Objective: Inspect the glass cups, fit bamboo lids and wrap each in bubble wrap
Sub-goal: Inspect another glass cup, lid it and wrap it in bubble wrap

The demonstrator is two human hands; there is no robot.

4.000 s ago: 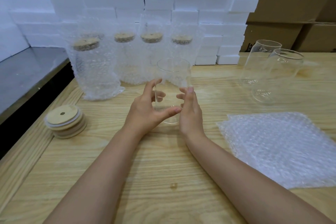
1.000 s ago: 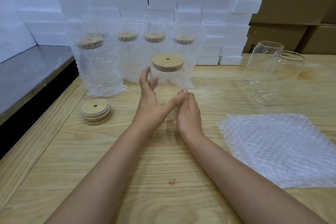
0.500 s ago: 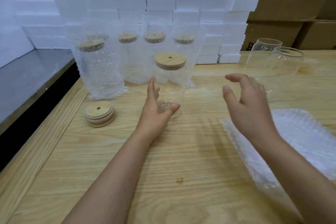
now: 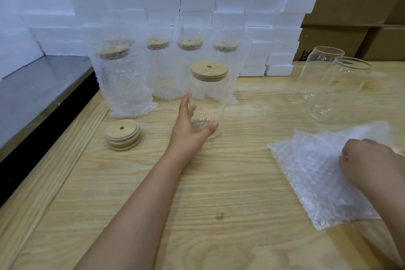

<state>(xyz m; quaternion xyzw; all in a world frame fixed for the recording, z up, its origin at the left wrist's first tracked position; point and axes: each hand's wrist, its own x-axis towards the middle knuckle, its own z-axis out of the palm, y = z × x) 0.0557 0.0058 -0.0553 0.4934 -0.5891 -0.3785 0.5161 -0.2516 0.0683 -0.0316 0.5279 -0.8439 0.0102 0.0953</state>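
A clear glass cup (image 4: 209,98) with a bamboo lid (image 4: 209,70) on top stands upright at the table's middle. My left hand (image 4: 188,127) grips its base, thumb in front and fingers behind. My right hand (image 4: 370,160) pinches the top sheet of a bubble wrap stack (image 4: 311,173) at the right, and the sheet's far edge is raised. Two bare glass cups (image 4: 335,85) stand at the back right. Several cups wrapped in bubble wrap (image 4: 125,81), each with a bamboo lid, stand along the back.
A small stack of bamboo lids (image 4: 123,137) lies left of my left hand. White foam blocks (image 4: 197,2) are piled behind the wrapped cups, cardboard boxes (image 4: 355,6) at the back right. A grey metal surface (image 4: 39,90) adjoins the wooden table (image 4: 208,193) on the left.
A bamboo lid went onto the cup since four seconds ago. My right hand left the cup, swung right, and now lifts a bubble wrap sheet. The left hand stays on the cup.
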